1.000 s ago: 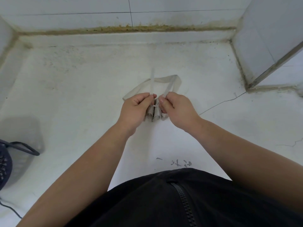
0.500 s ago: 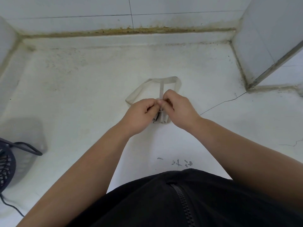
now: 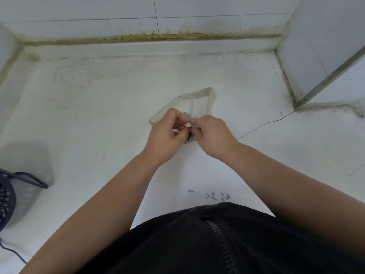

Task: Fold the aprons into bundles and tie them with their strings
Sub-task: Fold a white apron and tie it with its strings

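Right, both hands are in tight over the middle of the white tabletop (image 3: pixel 98 119), knuckles nearly touching. The left hand (image 3: pixel 164 135) has its fingers curled, thumb and fingertip nipping a short pale bit of string (image 3: pixel 188 125). The right hand (image 3: pixel 214 135) is curled in too, pinching the same string from the other side. Beneath and between them sits the rolled apron bundle (image 3: pixel 186 116), mostly hidden by the fingers, with only slivers of grey cloth peeking out above and below the pinch. Beyond the hands the apron's beige neck loop (image 3: pixel 197 94) lies flat on the tabletop, open towards the tiled wall (image 3: pixel 118 8). A thin crack (image 3: pixel 264 125) runs off to the right of the hands. At the far left edge there's a dark basket (image 3: pixel 6 198), well apart from the action. A black zipped jacket (image 3: pixel 197 244) fills the bottom of the view.
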### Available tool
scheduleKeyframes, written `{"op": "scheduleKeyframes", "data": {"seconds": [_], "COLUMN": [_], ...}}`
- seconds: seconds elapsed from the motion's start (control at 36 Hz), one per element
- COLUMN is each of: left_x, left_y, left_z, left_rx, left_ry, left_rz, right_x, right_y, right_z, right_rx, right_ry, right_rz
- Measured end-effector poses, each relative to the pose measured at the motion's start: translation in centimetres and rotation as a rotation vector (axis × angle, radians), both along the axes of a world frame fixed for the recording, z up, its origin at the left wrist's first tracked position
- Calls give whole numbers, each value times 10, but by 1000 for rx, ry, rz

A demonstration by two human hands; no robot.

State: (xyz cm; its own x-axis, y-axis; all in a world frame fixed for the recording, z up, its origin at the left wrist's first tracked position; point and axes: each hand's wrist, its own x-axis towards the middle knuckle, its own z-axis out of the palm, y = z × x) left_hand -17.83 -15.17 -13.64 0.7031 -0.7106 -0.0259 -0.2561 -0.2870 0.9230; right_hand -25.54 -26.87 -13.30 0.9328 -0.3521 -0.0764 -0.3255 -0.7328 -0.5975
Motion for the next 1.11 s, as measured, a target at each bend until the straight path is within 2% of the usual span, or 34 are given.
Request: {"op": "scheduleKeyframes", "data": {"seconds": [0.19,0.28,0.36,0.5,0.61,0.75,0.97,1.06,1.11], "left_x": [-4,-7,-8,-3,5,-6,-1,-4,-7], "left_y": [0,-1,-2,1,8,9,5,5,7], "left_z": [-4,-6,-7,-15,-19,-17,-22,-25,-29], "left_rx": [-4,-3,3,4,61,-15,12,-30,-32], "left_ry": [7,28,12,59,3,-4,-73,-164,-288], "left_rz": [69,164,230,324,293,210,194,224,197], "right_x": [-2,0,4,5,1,5,9,11,13], "right_y": [5,8,7,1,-3,-2,-7,-7,-6], "right_z": [-6,-2,3,11,13,12,20,23,24], "right_rx": [-21,131,357,542,595,569,847,819,784], "right_ry": [-29,-60,-11,68,201,171,174,201,211], "right_rz": [-72,-146,-243,-209,-166,-200,-248,-254,-254]}}
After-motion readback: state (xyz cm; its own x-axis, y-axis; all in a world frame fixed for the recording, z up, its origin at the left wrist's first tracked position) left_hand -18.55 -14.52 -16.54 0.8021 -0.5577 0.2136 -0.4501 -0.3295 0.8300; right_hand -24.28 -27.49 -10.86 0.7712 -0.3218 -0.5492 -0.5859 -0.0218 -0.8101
